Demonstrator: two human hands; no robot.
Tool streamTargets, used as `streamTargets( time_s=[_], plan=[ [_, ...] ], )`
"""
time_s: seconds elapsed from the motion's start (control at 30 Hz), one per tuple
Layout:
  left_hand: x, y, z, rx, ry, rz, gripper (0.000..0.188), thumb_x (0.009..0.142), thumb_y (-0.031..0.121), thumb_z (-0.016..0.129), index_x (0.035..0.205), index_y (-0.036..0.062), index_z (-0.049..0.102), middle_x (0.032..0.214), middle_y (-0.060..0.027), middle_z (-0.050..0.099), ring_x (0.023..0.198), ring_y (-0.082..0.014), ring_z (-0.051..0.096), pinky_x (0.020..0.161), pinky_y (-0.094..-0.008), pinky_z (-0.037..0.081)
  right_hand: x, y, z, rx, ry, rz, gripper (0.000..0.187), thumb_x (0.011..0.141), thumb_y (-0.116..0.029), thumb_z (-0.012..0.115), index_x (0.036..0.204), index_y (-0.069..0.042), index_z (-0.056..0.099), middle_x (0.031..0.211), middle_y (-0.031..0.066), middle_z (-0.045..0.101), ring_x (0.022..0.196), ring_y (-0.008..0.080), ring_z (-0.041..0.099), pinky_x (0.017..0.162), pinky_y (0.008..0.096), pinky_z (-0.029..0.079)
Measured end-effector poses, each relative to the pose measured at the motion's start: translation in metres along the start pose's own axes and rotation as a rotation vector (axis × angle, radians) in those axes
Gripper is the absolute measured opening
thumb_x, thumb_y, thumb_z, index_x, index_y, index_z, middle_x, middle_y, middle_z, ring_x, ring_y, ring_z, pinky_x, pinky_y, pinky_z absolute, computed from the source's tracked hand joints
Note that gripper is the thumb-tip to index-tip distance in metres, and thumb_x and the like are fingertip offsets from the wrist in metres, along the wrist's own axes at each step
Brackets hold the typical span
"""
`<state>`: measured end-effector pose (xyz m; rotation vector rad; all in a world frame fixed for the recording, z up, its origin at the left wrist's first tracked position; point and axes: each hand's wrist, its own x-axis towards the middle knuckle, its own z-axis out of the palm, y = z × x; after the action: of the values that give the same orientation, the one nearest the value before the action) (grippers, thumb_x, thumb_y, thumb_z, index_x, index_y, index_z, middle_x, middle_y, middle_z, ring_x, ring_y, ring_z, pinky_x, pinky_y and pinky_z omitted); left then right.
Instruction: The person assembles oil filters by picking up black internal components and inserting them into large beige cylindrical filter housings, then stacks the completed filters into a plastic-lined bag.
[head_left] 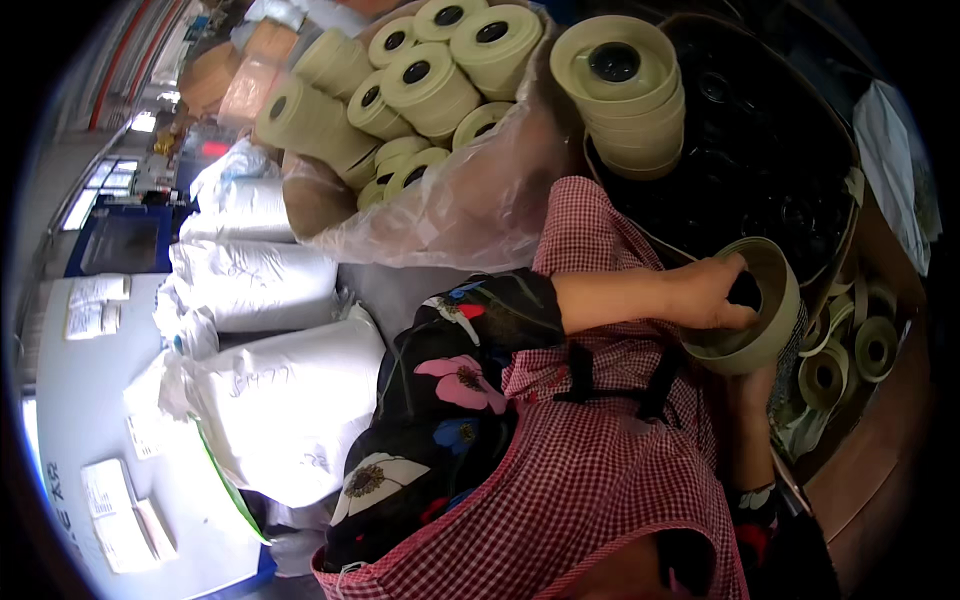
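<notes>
A cream, bowl-shaped plastic part [778, 300] is held tilted in front of my apron. My left hand [708, 293] reaches into its mouth with bent fingers against a small black round piece [744, 291]. Below the part, my right hand [750, 392] supports it from underneath; its fingers are mostly hidden. Just beyond, a tall nested stack of the same cream parts [628, 110], with a black piece in the top one, stands over a large container of shiny black pieces [745, 150].
Ahead to the left, a plastic-lined box [430, 215] is full of nested cream parts with black centres. Cream rings [825, 372] lie in a carton at the right. Stuffed white sacks [285, 400] stand at the left, beside a pale panel [110, 400] with paper labels.
</notes>
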<state>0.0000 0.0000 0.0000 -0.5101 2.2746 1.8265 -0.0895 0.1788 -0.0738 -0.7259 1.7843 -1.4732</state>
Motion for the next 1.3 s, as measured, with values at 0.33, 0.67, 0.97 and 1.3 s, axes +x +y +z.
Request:
streamTargets(
  time_s=[0.33,0.67,0.97,1.3],
  plan=[
    [-0.030,0.022,-0.037,0.040,0.068,0.107,0.066,0.082,0.036,0.060,0.123,-0.0102,0.038,0.113,-0.0293,0.053,0.100,-0.0355,0.057,0.079,-0.0363,0.051,0.019,-0.068,0.019,0.459,0.028,0.447,0.036,0.095,-0.028,0.041,0.118,-0.002,0.049,0.111,0.0120,0.055,0.097,0.0195,0.056,0.082,0.0322,0.047],
    [-0.042,0.058,-0.086,0.555,0.228,0.259,0.072,0.075,0.045,0.063,0.119,-0.0075,0.041,0.108,-0.0271,0.053,0.099,-0.0399,0.055,0.084,-0.0424,0.047,0.082,-0.078,0.018,0.919,-0.506,0.429,0.031,0.090,-0.014,0.051,0.116,0.003,0.050,0.107,0.0179,0.059,0.088,0.0262,0.064,0.076,0.0371,0.056],
    [-0.025,0.078,-0.198,0.774,0.892,0.028,0.056,0.068,0.042,0.064,0.094,-0.0075,0.059,0.094,-0.0220,0.061,0.087,-0.0335,0.061,0.074,-0.0405,0.049,0.200,-0.076,0.056,0.281,-0.073,0.360,0.037,0.092,-0.036,0.048,0.105,-0.002,0.056,0.096,0.0092,0.060,0.086,0.0168,0.057,0.071,0.0323,0.047],
    [-0.018,0.010,-0.231,0.703,0.904,-0.231,0.071,0.072,0.050,0.063,0.121,-0.0002,0.050,0.125,-0.0271,0.042,0.111,-0.0387,0.048,0.091,-0.0439,0.042,0.269,-0.008,0.113,0.386,-0.301,0.628,0.077,0.087,-0.057,0.044,0.135,0.002,0.034,0.135,0.0182,0.040,0.124,0.0307,0.040,0.101,0.0421,0.032]
  ],
)
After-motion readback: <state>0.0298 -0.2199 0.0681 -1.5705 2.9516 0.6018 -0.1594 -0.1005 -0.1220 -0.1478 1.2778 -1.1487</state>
